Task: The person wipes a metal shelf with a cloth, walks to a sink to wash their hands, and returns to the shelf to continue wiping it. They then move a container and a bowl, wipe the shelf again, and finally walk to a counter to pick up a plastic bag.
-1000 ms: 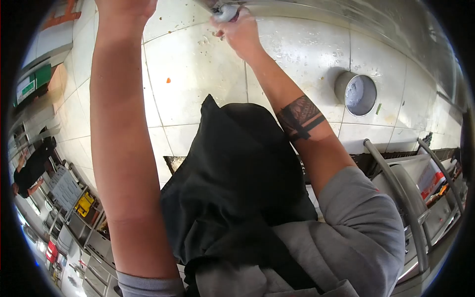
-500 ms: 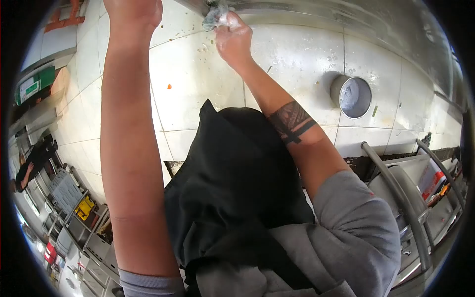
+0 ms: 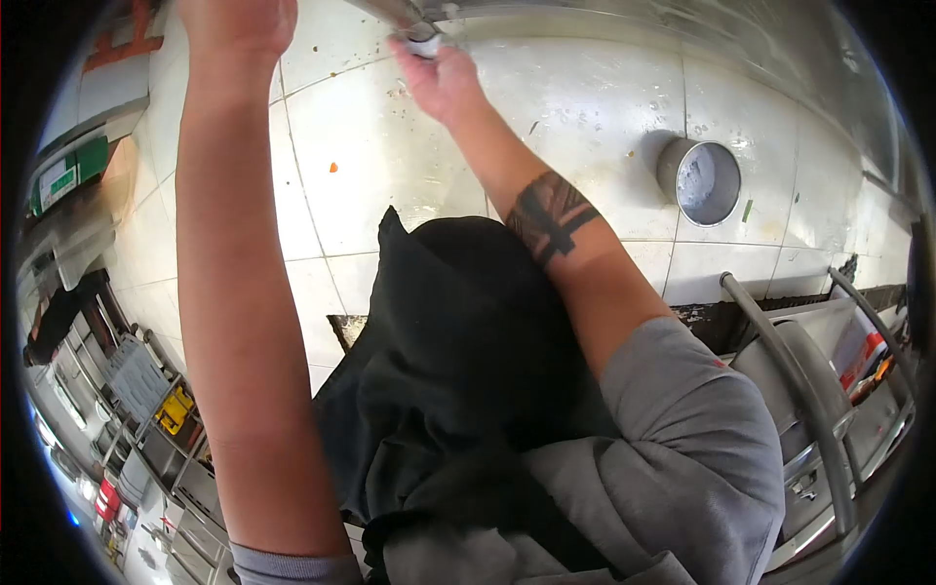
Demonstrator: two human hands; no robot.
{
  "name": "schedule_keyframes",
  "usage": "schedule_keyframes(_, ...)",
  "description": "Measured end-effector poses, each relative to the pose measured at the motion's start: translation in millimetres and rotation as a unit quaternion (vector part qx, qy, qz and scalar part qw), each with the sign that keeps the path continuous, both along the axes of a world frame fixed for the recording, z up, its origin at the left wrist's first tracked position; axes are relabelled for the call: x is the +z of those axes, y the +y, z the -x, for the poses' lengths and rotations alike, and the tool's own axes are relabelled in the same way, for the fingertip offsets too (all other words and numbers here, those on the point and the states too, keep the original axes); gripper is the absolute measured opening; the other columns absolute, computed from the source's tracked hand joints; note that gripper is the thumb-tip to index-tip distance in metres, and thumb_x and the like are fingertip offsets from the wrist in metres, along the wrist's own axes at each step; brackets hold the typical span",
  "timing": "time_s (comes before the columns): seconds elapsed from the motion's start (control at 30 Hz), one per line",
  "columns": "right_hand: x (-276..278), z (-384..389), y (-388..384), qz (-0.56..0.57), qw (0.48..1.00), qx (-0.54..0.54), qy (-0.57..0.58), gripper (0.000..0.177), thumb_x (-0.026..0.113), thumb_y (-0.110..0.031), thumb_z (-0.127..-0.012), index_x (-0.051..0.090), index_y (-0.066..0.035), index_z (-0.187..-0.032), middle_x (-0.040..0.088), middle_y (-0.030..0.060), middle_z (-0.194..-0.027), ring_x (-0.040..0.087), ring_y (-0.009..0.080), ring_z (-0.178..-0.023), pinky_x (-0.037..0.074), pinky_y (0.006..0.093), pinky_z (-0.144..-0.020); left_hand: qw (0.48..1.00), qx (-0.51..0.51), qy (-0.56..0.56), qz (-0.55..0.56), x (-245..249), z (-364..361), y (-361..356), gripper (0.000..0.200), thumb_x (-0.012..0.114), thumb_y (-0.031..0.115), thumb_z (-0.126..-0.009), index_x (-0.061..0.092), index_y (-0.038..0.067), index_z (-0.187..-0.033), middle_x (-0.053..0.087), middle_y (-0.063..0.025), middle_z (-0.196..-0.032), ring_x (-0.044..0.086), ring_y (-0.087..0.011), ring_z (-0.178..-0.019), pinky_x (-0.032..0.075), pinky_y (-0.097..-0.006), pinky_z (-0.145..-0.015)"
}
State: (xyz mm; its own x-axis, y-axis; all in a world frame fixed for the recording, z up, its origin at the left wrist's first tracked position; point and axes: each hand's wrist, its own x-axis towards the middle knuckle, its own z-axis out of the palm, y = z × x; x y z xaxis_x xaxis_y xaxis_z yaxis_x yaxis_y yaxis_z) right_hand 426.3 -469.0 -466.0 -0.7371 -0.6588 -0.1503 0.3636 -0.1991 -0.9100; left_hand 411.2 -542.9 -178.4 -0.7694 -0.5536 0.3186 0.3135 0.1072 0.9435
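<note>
My right hand [image 3: 444, 83] is closed around a white-grey foamy wad [image 3: 423, 45], at the end of a metal tube or leg [image 3: 390, 12] near the top edge. Whether the wad is a cloth or a scrubbing pad cannot be made out. Only the wrist and heel of my left hand [image 3: 244, 24] show at the top left; its fingers are out of frame. Right of my right forearm, a round metal pot [image 3: 707, 182] with whitish suds inside stands on the tiled floor [image 3: 585, 107].
A wet metal surface [image 3: 760, 49] spans the upper right. Metal rails [image 3: 795, 390] stand at the lower right. Orange scraps and wet spots dot the tiles. At the far left are metal racks with a yellow item [image 3: 175, 409], a green box [image 3: 70, 175] and a person in dark clothing [image 3: 63, 317].
My right hand has shifted slightly left and down, and the wad now shows less, against the metal tube. My left arm has moved a little left. The pot appears slightly farther right and up.
</note>
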Motion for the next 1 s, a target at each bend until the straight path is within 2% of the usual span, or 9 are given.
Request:
schedule_keyframes(0.03, 0, 6, -1, 0.175, 0.923, -0.079, -0.333, 0.045, 0.042, -0.029, -0.109, 0.043, 0.013, -0.127, 0.057, 0.0303, -0.124, 0.065, 0.0410, -0.108, 0.055, 0.0488, -0.103, 1.000, 0.020, -0.017, -0.008, 0, -1, 0, 0.010, 0.060, 0.012, -0.081, 0.059, 0.005, -0.075, 0.057, -0.0067, -0.073, 0.057, -0.0194, -0.071, 0.047, -0.0334, -0.072)
schedule_keyframes(0.07, 4, 11, -3, 0.321, 0.705, -0.149, -0.615, 0.047, 0.037, -0.030, -0.110, 0.041, 0.013, -0.129, 0.055, 0.0306, -0.127, 0.063, 0.0411, -0.111, 0.054, 0.0484, -0.105, 1.000, 0.022, -0.018, -0.008, -2, -3, -2, 0.010, 0.060, 0.012, -0.081, 0.059, 0.005, -0.075, 0.057, -0.0067, -0.073, 0.057, -0.0194, -0.071, 0.047, -0.0334, -0.072)
schedule_keyframes(0.1, 17, 13, -4, 0.317, 0.689, -0.151, -0.634, 0.052, 0.033, -0.034, -0.111, 0.037, 0.013, -0.134, 0.051, 0.0301, -0.131, 0.060, 0.0400, -0.116, 0.054, 0.0490, -0.105, 1.000, -0.024, 0.010, 0.009, -5, -3, -5, 0.010, 0.060, 0.012, -0.081, 0.060, 0.004, -0.075, 0.058, -0.0072, -0.073, 0.057, -0.0198, -0.072, 0.047, -0.0333, -0.073)
schedule_keyframes(0.33, -2, 24, -19, 0.328, 0.703, -0.208, -0.596, 0.051, 0.032, -0.032, -0.111, 0.031, 0.010, -0.140, 0.049, 0.0273, -0.133, 0.057, 0.0402, -0.120, 0.055, 0.0498, -0.104, 0.998, -0.048, 0.015, 0.033, -4, -4, -6, 0.011, 0.059, 0.011, -0.080, 0.058, 0.003, -0.072, 0.057, -0.0084, -0.073, 0.057, -0.0212, -0.072, 0.045, -0.0323, -0.073)
schedule_keyframes(0.43, -4, 24, -16, 0.358, 0.612, -0.271, -0.651, 0.050, 0.033, -0.031, -0.110, 0.031, 0.007, -0.142, 0.046, 0.0269, -0.139, 0.054, 0.0410, -0.125, 0.051, 0.0520, -0.108, 0.999, -0.042, 0.010, 0.013, 0, -3, -1, 0.012, 0.058, 0.010, -0.080, 0.057, 0.003, -0.070, 0.056, -0.0079, -0.072, 0.057, -0.0209, -0.071, 0.045, -0.0322, -0.073)
schedule_keyframes(0.83, -8, 28, -2, 0.238, 0.696, -0.179, -0.654, 0.055, 0.041, -0.039, -0.106, 0.043, 0.006, -0.136, 0.053, 0.0251, -0.136, 0.053, 0.0393, -0.128, 0.047, 0.0581, -0.109, 0.997, -0.042, 0.023, 0.062, -16, 0, -19, 0.017, 0.059, 0.012, -0.081, 0.058, 0.001, -0.068, 0.055, -0.0069, -0.070, 0.054, -0.0191, -0.069, 0.044, -0.0327, -0.070)
schedule_keyframes(0.9, -5, 28, 14, -0.160, 0.911, -0.119, -0.361, 0.040, 0.046, -0.027, -0.101, 0.064, 0.007, -0.113, 0.069, 0.0208, -0.112, 0.065, 0.0349, -0.110, 0.054, 0.0518, -0.097, 0.999, -0.023, 0.028, 0.029, -13, 0, -7, 0.018, 0.058, 0.012, -0.082, 0.058, 0.001, -0.068, 0.055, -0.0070, -0.070, 0.054, -0.0191, -0.070, 0.044, -0.0326, -0.071)
schedule_keyframes(0.93, -8, 35, 27, -0.159, 0.912, -0.117, -0.358, 0.040, 0.046, -0.027, -0.101, 0.064, 0.007, -0.113, 0.069, 0.0208, -0.112, 0.065, 0.0349, -0.110, 0.054, 0.0518, -0.097, 1.000, -0.003, 0.027, -0.005, -11, -2, -5, 0.018, 0.058, 0.012, -0.082, 0.059, 0.001, -0.068, 0.056, -0.0072, -0.071, 0.055, -0.0190, -0.070, 0.044, -0.0326, -0.071)
schedule_keyframes(1.0, -21, 52, 45, -0.348, 0.919, 0.006, 0.186, 0.038, 0.049, -0.022, -0.093, 0.063, 0.004, -0.118, 0.069, 0.0260, -0.108, 0.066, 0.0372, -0.105, 0.055, 0.0492, -0.091, 0.999, -0.030, 0.026, 0.008, -10, -3, -9, 0.018, 0.059, 0.013, -0.082, 0.060, 0.000, -0.069, 0.056, -0.0077, -0.071, 0.056, -0.0189, -0.071, 0.044, -0.0323, -0.072)
